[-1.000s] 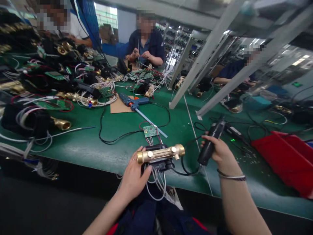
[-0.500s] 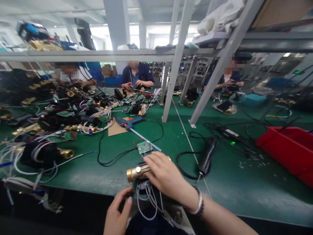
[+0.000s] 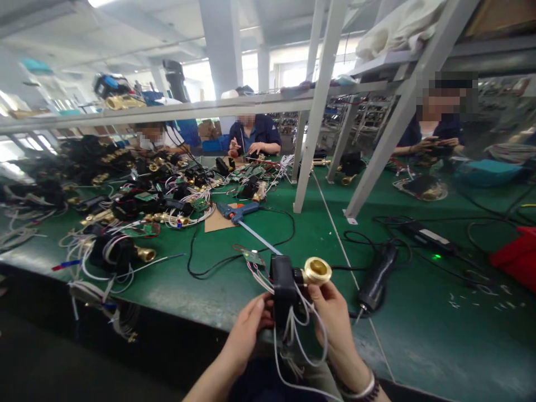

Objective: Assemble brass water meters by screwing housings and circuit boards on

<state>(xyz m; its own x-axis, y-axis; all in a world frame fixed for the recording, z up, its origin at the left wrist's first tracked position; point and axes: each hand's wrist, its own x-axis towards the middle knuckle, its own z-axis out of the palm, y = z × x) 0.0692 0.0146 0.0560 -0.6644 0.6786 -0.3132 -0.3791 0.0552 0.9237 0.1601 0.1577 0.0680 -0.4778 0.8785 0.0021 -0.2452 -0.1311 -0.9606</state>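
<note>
Above the table's front edge is a brass pipe fitting (image 3: 318, 271) joined to a black plastic housing (image 3: 283, 285), turned so that the round brass opening faces up. My right hand (image 3: 333, 312) is closed around the brass part from below and the right. My left hand (image 3: 253, 321) holds the left side of the black housing with bent fingers, partly hidden behind it. White wires (image 3: 307, 329) hang from the housing towards my lap. A small green circuit board (image 3: 253, 257) is behind it on thin leads.
A blue glue gun (image 3: 240, 212) with a long stick lies on cardboard (image 3: 215, 219). A black electric screwdriver (image 3: 379, 273) lies right, near a red bin (image 3: 517, 257). Wired brass assemblies (image 3: 121, 254) crowd the left. Metal posts (image 3: 320, 111) stand ahead; co-workers sit beyond.
The brass fitting has been turned from lying sideways to end-up, showing its black housing. My left hand has come onto the housing; my right has moved from on top to its right side.
</note>
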